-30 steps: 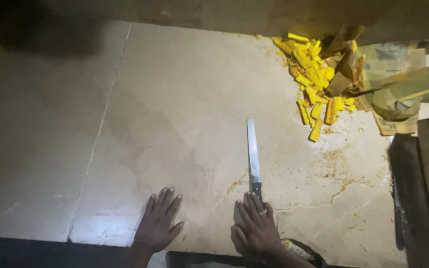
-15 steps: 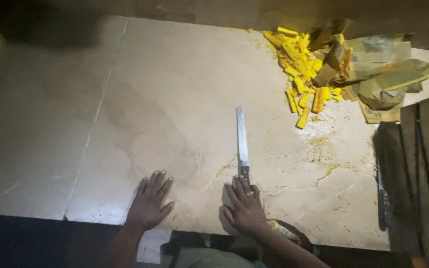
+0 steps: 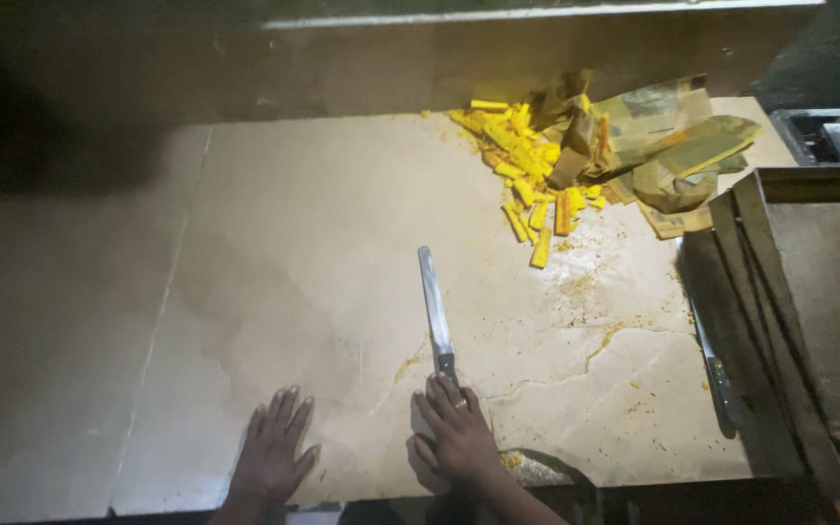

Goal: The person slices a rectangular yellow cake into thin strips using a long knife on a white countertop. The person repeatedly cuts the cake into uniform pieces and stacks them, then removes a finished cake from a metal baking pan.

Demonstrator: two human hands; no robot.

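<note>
My right hand (image 3: 457, 433) lies over the dark handle of a long knife (image 3: 434, 306), whose blade points away from me across the pale marble slab (image 3: 323, 253). About a hand's width to the left, my left hand (image 3: 272, 452) rests flat on the slab with fingers spread, holding nothing. A heap of yellow cut sticks (image 3: 527, 170) lies at the far right of the slab, well beyond both hands.
Crumpled stained paper (image 3: 673, 146) lies behind the yellow heap. Stacked metal trays (image 3: 809, 292) stand on the right, with a second knife (image 3: 717, 374) along their left edge. Yellow crumbs dot the slab near the heap. The left side is dark.
The view has tilted up and back, showing more of the far wall. Both hands and the knife keep their places on the slab.
</note>
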